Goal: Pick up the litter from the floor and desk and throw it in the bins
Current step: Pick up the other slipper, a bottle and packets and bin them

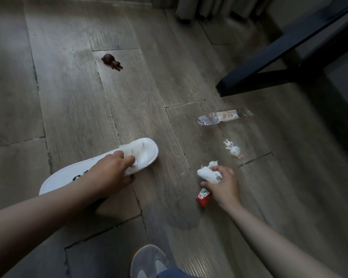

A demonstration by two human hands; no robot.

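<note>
Your left hand (109, 173) gripped the white slipper (147, 149); your right hand (225, 187) clutched a crumpled tissue (208, 174) and a red wrapper (203, 199); a clear wrapper (223, 117) lay nearby

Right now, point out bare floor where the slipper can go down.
Bare floor: the wide stretch between the brown toy and the slipper, and the boards left of them. Crowded: the right, where the wrapper, white toy and right hand cluster below the table leg.

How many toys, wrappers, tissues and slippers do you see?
Toys: 2, brown figure and white bunny
Wrappers: 2, clear wrapper and red packet
Tissues: 1, crumpled tissue
Slippers: 1, white slipper
Total: 6
</note>
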